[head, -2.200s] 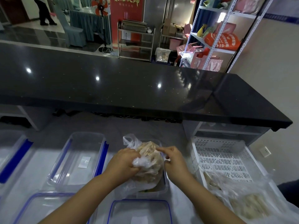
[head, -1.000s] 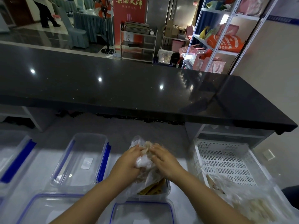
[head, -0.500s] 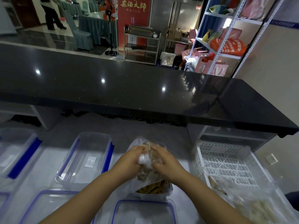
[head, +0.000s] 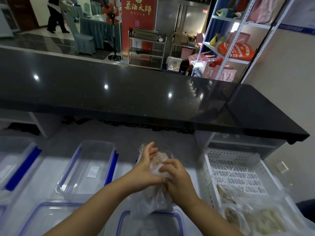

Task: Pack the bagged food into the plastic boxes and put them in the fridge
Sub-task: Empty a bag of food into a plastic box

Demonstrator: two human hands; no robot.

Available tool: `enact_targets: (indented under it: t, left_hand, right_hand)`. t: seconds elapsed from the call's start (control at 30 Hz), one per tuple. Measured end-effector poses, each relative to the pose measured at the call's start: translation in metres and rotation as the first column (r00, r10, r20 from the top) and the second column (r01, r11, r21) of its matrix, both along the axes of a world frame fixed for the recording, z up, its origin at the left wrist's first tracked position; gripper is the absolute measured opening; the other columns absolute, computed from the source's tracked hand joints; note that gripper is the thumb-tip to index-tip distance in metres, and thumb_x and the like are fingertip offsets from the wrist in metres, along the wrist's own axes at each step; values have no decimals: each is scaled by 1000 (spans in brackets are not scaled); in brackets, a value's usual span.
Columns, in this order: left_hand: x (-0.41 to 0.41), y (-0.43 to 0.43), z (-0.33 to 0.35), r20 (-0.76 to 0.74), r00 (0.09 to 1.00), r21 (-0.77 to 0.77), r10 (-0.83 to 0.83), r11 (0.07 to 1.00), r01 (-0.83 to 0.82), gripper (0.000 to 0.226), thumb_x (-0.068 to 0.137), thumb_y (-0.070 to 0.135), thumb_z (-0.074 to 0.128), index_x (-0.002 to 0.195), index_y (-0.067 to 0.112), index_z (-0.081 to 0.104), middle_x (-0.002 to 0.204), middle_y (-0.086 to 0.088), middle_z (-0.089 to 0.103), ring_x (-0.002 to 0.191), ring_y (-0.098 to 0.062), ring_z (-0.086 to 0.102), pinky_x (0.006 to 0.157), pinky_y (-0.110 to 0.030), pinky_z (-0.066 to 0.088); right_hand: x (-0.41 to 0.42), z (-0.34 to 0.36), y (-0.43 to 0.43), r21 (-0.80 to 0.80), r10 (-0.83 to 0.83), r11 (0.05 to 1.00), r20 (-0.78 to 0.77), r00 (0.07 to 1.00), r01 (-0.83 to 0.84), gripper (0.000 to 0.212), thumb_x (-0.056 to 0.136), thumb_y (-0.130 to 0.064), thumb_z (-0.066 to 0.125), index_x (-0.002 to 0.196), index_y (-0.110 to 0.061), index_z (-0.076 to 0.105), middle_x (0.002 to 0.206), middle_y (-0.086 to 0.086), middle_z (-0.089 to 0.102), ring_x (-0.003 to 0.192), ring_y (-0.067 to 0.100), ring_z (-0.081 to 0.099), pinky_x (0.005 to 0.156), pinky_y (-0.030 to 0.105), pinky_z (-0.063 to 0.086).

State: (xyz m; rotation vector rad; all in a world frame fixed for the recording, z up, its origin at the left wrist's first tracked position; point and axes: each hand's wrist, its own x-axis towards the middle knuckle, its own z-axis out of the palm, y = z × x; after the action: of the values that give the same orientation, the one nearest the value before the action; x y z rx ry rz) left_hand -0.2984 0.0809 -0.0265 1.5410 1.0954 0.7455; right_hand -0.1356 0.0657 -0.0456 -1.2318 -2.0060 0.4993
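Writing: the red banner (head: pixel 138 26) at your 12 o'clock carries large yellow Chinese characters; the orange bag (head: pixel 237 51) on the white rack (head: pixel 226 53) at 1 o'clock has white print too small to read.
Bagged food: the clear plastic bag (head: pixel 154 189) sits at the centre of your view between your two hands, thin and crinkled, with pale tan pieces showing blurred through the film.
Left hand: your left hand (head: pixel 147 169) presses flat against the bag's left side, fingers stretched out and spread rather than curled.
Right hand: your right hand (head: pixel 177 178) is curled tight, pinching the film on the bag's right side.
Box under the bag: almost wholly hidden by the bag, so you cannot tell how full it is.
Empty box: the clear rectangular box (head: pixel 88 167) at 9 o'clock is smooth hard plastic with blue side clips and a small white label in its base, unreadable.
Lids: one blue-rimmed clear lid (head: pixel 151 223) lies at 6 o'clock, touching the bag's lower end; another lid (head: pixel 51 217) lies at 7 o'clock.
Crate: the white slotted plastic crate (head: pixel 237 171) at 3 o'clock holds more bagged food (head: pixel 255 217) at its near end.
Counter: the glossy black counter (head: pixel 136 92) spans the view beyond the boxes.
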Motion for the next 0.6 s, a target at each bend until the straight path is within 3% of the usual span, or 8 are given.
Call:
enact_targets:
  t: [0.1, 0.17, 0.23, 0.3, 0.4, 0.53, 0.6]
  left_hand:
    - [-8, -2, -5, -333, 943, 138, -2, 989, 51, 119, 58, 53, 77, 140, 48, -8, 151, 20, 4, 141, -10, 8, 113, -38, 26]
    - [-10, -4, -6, -450, 893, 183, 6, 979, 86, 117, 61, 55, 75, 145, 39, -6, 151, 20, 1, 141, -8, 1, 115, -35, 16]
    - [-8, -7, -9, -518, 856, 210, -7, 968, 135, 107, 67, 56, 70, 147, 34, 2, 152, 18, 7, 141, -7, 3, 114, -30, 13]
    - [-7, -9, -15, -587, 809, 203, -11, 966, 160, 92, 75, 59, 61, 147, 35, 8, 155, 14, 9, 142, -9, 6, 115, -31, 14]
    - [-9, -8, -24, -676, 737, 196, 11, 966, 165, 78, 84, 62, 48, 147, 37, 9, 156, 13, 7, 143, -12, 1, 115, -31, 8]
    - [-10, 1, -31, -805, 593, 239, 30, 930, 278, 74, 89, 63, 33, 149, 30, 4, 158, 7, -3, 142, -8, -13, 116, -34, -8]
    - [-11, 2, -29, -787, 617, 207, 1, 943, 262, 73, 90, 61, 33, 149, 30, 2, 157, 6, -9, 141, -7, -16, 116, -34, -9]
  right_hand:
    - [8, -5, -7, -97, -30, 995, -93, 995, 21, 32, 60, -5, 43, 80, -27, 56, 86, -18, 50, 81, -1, 51, 67, 11, 40]
    - [13, -7, -10, -157, -56, 987, -120, 991, 37, 34, 55, -1, 42, 74, -25, 56, 76, -16, 51, 74, 1, 51, 65, 13, 38]
    - [14, -6, -12, -231, -96, 970, -71, 993, 78, 23, 59, -8, 42, 71, -25, 54, 75, -14, 50, 72, 6, 50, 63, 19, 40]
    - [12, -4, -13, -296, -155, 942, 44, 987, 161, 10, 69, -22, 44, 75, -26, 51, 89, -10, 47, 74, 10, 51, 64, 25, 43]
    - [4, 0, -12, -359, -205, 895, 196, 959, 265, 22, 75, -40, 57, 89, -25, 49, 109, -12, 35, 81, 10, 53, 67, 25, 44]
    - [0, 10, -4, -333, -207, 887, 332, 921, 319, 20, 80, -38, 58, 88, -25, 46, 96, -7, 48, 81, 13, 51, 67, 24, 41]
    - [1, 15, 0, -280, -204, 910, 339, 918, 305, 14, 83, -33, 57, 88, -24, 48, 90, -8, 51, 79, 11, 50, 62, 20, 37]
